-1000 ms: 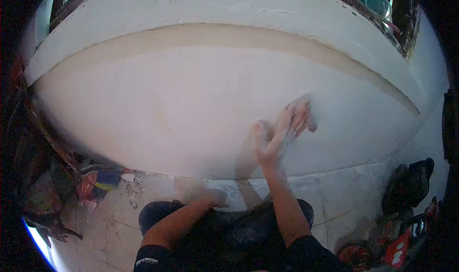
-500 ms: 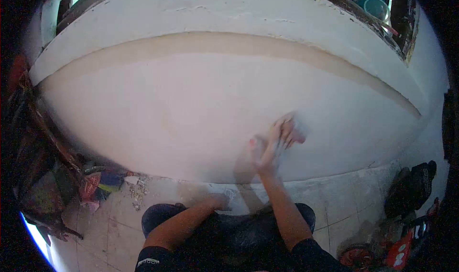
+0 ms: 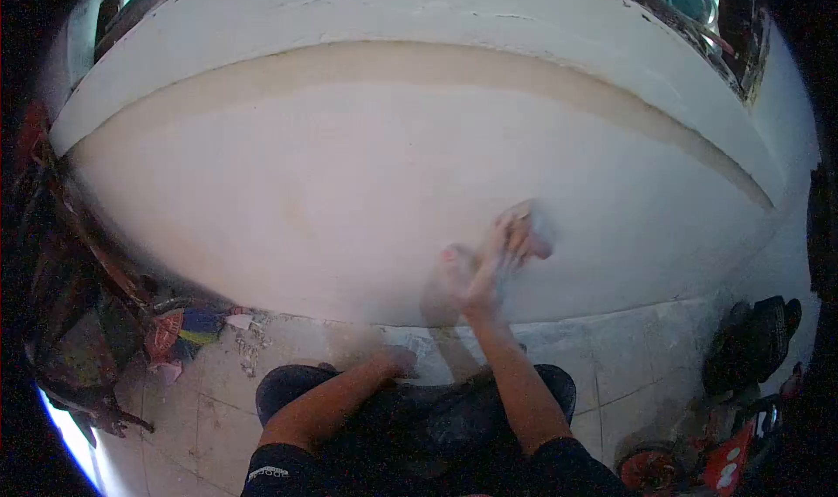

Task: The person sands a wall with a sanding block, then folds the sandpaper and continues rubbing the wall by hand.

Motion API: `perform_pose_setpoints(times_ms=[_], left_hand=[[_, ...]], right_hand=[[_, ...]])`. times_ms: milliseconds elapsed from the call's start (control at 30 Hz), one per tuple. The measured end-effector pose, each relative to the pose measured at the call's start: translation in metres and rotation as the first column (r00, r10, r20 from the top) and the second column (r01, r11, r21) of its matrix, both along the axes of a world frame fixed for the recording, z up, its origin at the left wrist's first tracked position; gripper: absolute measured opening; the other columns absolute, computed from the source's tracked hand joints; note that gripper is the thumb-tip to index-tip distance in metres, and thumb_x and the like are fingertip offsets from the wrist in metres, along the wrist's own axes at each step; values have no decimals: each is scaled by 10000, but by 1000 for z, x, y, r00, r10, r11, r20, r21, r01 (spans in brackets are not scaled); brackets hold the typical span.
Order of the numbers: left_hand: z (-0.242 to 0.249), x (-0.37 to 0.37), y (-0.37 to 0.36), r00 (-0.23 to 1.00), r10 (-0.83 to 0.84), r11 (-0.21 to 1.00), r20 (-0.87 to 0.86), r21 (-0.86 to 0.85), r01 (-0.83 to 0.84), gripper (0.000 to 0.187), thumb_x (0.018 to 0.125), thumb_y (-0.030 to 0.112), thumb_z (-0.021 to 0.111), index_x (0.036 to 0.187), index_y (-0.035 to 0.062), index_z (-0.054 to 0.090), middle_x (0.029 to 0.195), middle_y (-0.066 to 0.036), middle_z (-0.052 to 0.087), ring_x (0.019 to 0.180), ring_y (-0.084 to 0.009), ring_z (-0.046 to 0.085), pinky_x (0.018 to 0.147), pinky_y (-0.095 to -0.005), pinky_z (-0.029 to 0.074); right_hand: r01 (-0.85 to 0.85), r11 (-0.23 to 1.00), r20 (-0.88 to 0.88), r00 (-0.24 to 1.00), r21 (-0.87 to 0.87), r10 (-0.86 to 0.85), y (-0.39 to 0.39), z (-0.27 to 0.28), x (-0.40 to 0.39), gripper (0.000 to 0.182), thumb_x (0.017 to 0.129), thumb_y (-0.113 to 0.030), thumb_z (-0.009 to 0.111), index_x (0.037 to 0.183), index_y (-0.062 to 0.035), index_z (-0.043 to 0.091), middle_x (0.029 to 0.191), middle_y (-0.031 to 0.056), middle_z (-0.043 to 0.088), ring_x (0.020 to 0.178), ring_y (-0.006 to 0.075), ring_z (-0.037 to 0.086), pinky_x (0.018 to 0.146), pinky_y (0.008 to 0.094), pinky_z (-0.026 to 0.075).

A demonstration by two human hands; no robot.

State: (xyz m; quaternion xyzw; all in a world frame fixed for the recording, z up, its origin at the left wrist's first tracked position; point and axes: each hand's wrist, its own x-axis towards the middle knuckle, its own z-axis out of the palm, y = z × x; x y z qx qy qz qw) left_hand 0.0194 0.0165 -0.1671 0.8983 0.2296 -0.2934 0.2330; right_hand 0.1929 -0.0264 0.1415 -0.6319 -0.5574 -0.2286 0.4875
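Observation:
My right hand (image 3: 497, 257) is against the pale plastered wall (image 3: 349, 165), its fingers dusted white and blurred by motion. Under the fingers is a small grey-and-reddish piece (image 3: 542, 235) that looks like sandpaper; its exact kind is smeared. The thumb sticks out to the left, and a shadow falls on the wall beside it. My left hand (image 3: 399, 361) is low, near my knees and the foot of the wall, apart from my right hand. Its fingers are blurred, and I make out nothing in it.
A white ledge (image 3: 349, 17) juts out above the wall panel. On the right of the tiled floor (image 3: 236, 427) are a black object (image 3: 749, 344) and a red item (image 3: 727, 464). Colourful cloth or wrappers (image 3: 183, 333) and white debris lie at left. A clear plastic cup (image 3: 691, 4) stands at top right.
The view has shifted slightly, so the ledge appears higher. My right hand has moved a little left in view, still at the wall. My left hand stays low.

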Motion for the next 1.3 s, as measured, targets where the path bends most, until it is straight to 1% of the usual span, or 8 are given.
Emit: perform_pose_setpoints(times_ms=[267, 333, 533, 833, 967, 1167, 1233, 1300], left_hand=[[-43, -20, 11, 956, 40, 998, 289, 27, -50, 646, 901, 621, 655, 1199, 52, 726, 1256, -193, 701, 1165, -372, 661, 1024, -496, 510], [-21, -2, 4, 1000, -7, 997, 14, 78, 5, 634, 907, 625, 648, 1212, 74, 725, 1275, -186, 693, 1182, -373, 654, 1037, -499, 502], [99, -15, -17, 989, 148, 989, 17, -35, -147, 657, 915, 619, 640, 1204, 36, 723, 1287, -184, 695, 1208, -367, 649, 1044, -512, 499], [-16, 1, 3, 997, -76, 994, 15, 74, 75, 624, 935, 589, 622, 1189, 30, 735, 1277, -195, 698, 1175, -383, 662, 1038, -524, 502], [26, -5, -4, 999, -6, 999, 38, 40, 4, 650, 931, 604, 620, 1208, 26, 728, 1291, -198, 692, 1189, -382, 656, 1047, -519, 496], [45, 8, -3, 996, 81, 997, -27, 20, -80, 633, 937, 593, 620, 1240, 45, 719, 1310, -188, 686, 1209, -378, 647, 1068, -505, 485], [31, 7, -1, 1000, -2, 1000, 10, 13, 2, 585, 940, 555, 617, 1252, 71, 721, 1323, -178, 682, 1216, -379, 645, 1067, -503, 487], [84, -10, -12, 995, 82, 997, 57, -15, -81, 578, 933, 550, 628, 1245, 74, 725, 1327, -174, 681, 1216, -375, 645, 1062, -501, 491]], right_hand=[[-70, 977, -98, 994, -201, 51, -7, 10, -14, 985, 926, -515, 653, 1622, 22, 207, 1627, 388, 181, 1516, 580, 123, 1193, 709, 43], [-30, 992, -19, 999, -124, 28, -5, 44, -3, 978, 933, -518, 643, 1626, 14, 205, 1638, 369, 181, 1525, 566, 115, 1201, 695, 41], [94, 985, 147, 982, 146, -115, 1, 125, 8, 916, 911, -525, 656, 1594, -13, 326, 1608, 303, 312, 1467, 539, 274, 1186, 680, 146], [0, 999, 57, 998, -39, 2, -5, 2, 11, 947, 938, -522, 652, 1608, 19, 258, 1646, 342, 205, 1539, 517, 157, 1215, 668, 82], [39, 992, 35, 999, -122, -35, -7, -7, 17, 946, 928, -495, 669, 1595, 50, 276, 1637, 357, 214, 1536, 517, 166, 1210, 668, 98], [38, 997, 153, 987, 73, -48, -6, 122, 19, 912, 939, -451, 665, 1608, 27, 268, 1659, 324, 199, 1553, 498, 124, 1233, 640, 60], [93, 961, 224, 962, 262, -155, 0, 146, 27, 885, 921, -489, 666, 1573, 19, 354, 1620, 311, 308, 1488, 513, 284, 1212, 637, 153], [90, 965, 206, 968, 247, -143, -1, 137, 22, 882, 924, -482, 666, 1577, 18, 348, 1628, 308, 298, 1502, 512, 260, 1216, 640, 138]])
